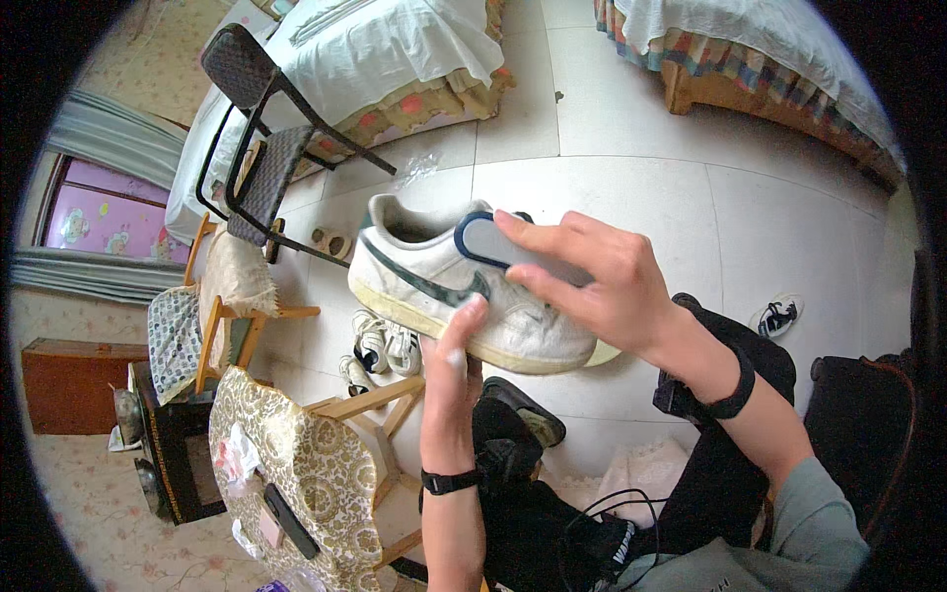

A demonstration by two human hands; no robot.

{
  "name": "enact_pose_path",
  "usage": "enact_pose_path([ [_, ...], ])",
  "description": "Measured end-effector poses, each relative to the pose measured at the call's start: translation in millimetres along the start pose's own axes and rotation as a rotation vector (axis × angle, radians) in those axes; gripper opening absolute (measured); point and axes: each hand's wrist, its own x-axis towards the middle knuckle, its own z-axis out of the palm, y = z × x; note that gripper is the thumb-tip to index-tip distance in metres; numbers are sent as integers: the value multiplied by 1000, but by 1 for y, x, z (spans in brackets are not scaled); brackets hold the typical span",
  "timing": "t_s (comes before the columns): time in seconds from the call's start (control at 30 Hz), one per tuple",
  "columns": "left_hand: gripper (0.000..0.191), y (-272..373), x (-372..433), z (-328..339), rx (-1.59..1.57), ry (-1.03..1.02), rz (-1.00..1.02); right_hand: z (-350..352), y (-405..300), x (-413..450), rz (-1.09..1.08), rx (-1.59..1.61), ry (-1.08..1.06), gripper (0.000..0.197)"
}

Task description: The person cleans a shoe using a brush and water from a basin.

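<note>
A white leather sneaker (436, 288) with a dark green swoosh and a yellowed sole is held up before me, its toe towards the right. My left hand (455, 362) grips it from below, the thumb lying on the side near the swoosh. In my right hand (592, 274) is an oval brush or pad (484, 238) with a grey back and a dark blue rim, pressed against the lace area of the sneaker. The underside of that oval thing is hidden, as are most of the laces.
Several white sneakers (385, 344) stand on the floor below, beside a wooden stool (370, 399). A small table with a patterned cloth (333, 459) at lower left bears a black phone-like object (291, 520) and crumpled tissue (240, 451). A black chair (274, 177) stands upper left.
</note>
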Motion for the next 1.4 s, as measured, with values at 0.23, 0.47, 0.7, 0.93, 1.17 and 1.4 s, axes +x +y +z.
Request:
enact_pose_path([
  [0.23,46,3,8,-11,-100,342,262,11,-7,-17,108,80,-167,39],
  [0.47,51,1,4,-7,-51,301,340,15,-20,-17,276,295,-183,40],
  [0.7,55,1,6,-9,-33,405,363,23,-6,-16,173,309,5,39],
  [0.93,60,6,-1,-9,-16,212,315,5,-16,-9,199,186,-153,38],
  [1.17,54,1,-6,-12,-35,230,296,9,-1,-12,147,80,-40,37],
  [1.4,54,-5,2,-11,24,130,354,-5,2,-5,237,110,-134,39],
])
